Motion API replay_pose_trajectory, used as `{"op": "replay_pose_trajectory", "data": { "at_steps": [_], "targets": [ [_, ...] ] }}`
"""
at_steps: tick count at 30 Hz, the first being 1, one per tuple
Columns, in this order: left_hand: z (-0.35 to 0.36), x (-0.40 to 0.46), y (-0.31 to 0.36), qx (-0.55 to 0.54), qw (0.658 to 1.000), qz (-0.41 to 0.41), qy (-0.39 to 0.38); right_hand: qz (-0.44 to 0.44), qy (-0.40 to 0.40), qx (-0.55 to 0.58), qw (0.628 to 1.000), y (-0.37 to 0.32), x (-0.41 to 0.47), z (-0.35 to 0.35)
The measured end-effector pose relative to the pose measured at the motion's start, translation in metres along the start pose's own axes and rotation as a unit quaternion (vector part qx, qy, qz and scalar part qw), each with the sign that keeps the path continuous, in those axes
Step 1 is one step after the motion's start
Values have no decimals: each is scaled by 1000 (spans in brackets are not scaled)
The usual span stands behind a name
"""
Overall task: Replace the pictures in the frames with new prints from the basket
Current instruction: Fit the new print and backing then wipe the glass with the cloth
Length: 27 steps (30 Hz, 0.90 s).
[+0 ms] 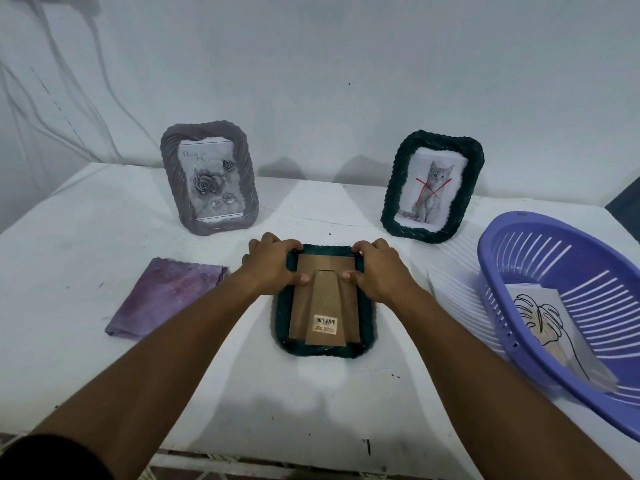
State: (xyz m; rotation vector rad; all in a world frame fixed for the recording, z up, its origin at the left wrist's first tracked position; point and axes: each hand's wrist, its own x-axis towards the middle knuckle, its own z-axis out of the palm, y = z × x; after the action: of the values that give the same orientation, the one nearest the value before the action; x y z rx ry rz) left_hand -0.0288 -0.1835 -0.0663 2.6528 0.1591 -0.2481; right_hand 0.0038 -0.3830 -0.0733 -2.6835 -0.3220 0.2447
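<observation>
A dark green frame (367, 313) lies face down in the middle of the white table, its brown cardboard back (323, 306) and stand facing up. My left hand (273, 266) grips its far left corner, thumb pressed on the cardboard. My right hand (379, 268) grips the far right corner the same way. A grey frame (209, 178) with a rose picture stands upright at the back left. Another dark green frame (433, 187) with a cat picture crossed in red stands at the back right. The purple basket (512, 258) on the right holds a leaf line-drawing print (543, 317).
A folded purple cloth (166, 296) lies left of the face-down frame. The white wall rises right behind the standing frames. The table's front edge (277, 455) runs along the bottom, with white metalwork below it.
</observation>
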Motion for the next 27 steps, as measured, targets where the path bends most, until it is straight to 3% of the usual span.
{"op": "replay_pose_trajectory", "data": {
  "at_steps": [11,21,27],
  "targets": [
    [0,10,-8,-23,999,39,-6,-6,-38,7,999,1,11,-5],
    [6,7,-17,-61,994,84,21,-38,-27,20,999,7,9,-3],
    [4,-16,-31,-125,982,110,95,-75,20,54,996,18,-10,-4]
  ]
}}
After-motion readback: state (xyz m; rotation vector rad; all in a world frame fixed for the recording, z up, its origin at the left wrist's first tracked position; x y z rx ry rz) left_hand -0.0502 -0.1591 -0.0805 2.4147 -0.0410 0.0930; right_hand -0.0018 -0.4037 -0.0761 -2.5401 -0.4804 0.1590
